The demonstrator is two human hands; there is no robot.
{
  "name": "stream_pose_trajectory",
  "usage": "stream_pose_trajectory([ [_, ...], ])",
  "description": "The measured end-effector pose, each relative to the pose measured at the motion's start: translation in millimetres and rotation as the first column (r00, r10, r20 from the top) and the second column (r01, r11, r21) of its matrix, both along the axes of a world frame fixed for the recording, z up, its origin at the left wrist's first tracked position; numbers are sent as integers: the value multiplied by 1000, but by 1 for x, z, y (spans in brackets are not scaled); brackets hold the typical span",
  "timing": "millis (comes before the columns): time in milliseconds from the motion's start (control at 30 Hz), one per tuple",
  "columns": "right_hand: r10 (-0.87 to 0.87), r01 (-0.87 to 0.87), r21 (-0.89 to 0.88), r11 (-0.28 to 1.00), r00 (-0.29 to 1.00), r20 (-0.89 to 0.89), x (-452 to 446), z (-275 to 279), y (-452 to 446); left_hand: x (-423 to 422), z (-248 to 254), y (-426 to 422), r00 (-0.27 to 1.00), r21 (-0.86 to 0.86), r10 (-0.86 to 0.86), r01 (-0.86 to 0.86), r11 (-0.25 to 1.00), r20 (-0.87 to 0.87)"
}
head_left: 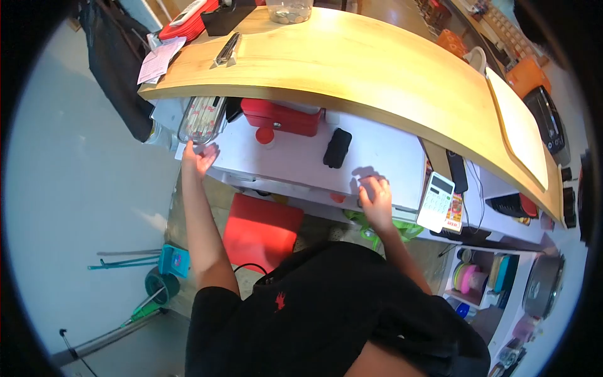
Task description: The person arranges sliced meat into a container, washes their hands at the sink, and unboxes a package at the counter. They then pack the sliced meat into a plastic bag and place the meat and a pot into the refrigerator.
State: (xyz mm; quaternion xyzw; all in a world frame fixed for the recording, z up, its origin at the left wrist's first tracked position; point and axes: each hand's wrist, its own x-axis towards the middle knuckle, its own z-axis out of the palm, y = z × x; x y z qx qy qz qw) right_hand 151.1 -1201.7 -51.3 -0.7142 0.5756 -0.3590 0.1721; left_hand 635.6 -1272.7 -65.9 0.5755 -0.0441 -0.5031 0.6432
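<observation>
My left hand (200, 157) is at the left end of the white desk (295, 162), its fingers apart, beside the near end of a clear tray (202, 119) of wrapped packets. Whether it touches the tray is unclear. Over the desk's front edge, my right hand (375, 196) has slightly bent, spread fingers and holds nothing. A black case-like object (337, 148) lies on the desk between the hands. Behind it stands a red box (282, 117) with a small lock, and a round red item (265, 135) sits in front of that box.
A wooden counter (352, 56) overhangs the desk. On the right are a white calculator (436, 201), cables and shelves (483, 276). A red stool (260, 229) stands below the desk. At lower left are a blue dustpan (174, 261) and a bin (162, 286).
</observation>
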Motion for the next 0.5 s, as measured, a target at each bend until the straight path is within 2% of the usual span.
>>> stream_pose_trajectory([
  [33, 43, -44, 15, 999, 999, 27, 1, -5, 2, -14, 9, 16, 999, 79, 35, -31, 996, -41],
  [133, 218, -233, 99, 967, 965, 144, 13, 1, 9, -53, -19, 78, 967, -206, -195, 227, 952, 167],
  [167, 290, -318, 135, 938, 938, 192, 18, 3, 12, -75, -20, 98, 932, -107, -311, 334, 937, 187],
  [233, 429, -457, 120, 881, 880, 203, 29, -2, 16, -141, -6, 138, 924, 97, -377, 370, 924, 67],
  [267, 509, -538, 111, 835, 834, 214, 36, -7, 18, -163, -13, 161, 867, 55, -491, 488, 871, 84],
  [300, 567, -600, 138, 788, 795, 216, 42, -14, 21, -178, -26, 178, 770, 134, -638, 631, 764, 14],
  [333, 627, -663, 169, 729, 746, 224, 47, -23, 24, -198, -56, 201, 738, -74, -665, 674, 735, 117],
  [367, 686, -723, 197, 662, 690, 231, 54, -31, 27, -226, -31, 209, 685, 266, -721, 680, 683, 100],
  [400, 730, -769, 215, 601, 639, 245, 63, -35, 29, -244, 10, 218, 626, 414, -771, 675, 610, 116],
  [467, 807, -851, 262, 455, 519, 281, 77, -45, 37, -269, -45, 252, 560, 302, -668, 610, 733, 489],
  [500, 867, -892, 239, 383, 437, 242, 83, -60, 38, -280, -34, 266, 565, 336, -642, 556, 760, 518],
])
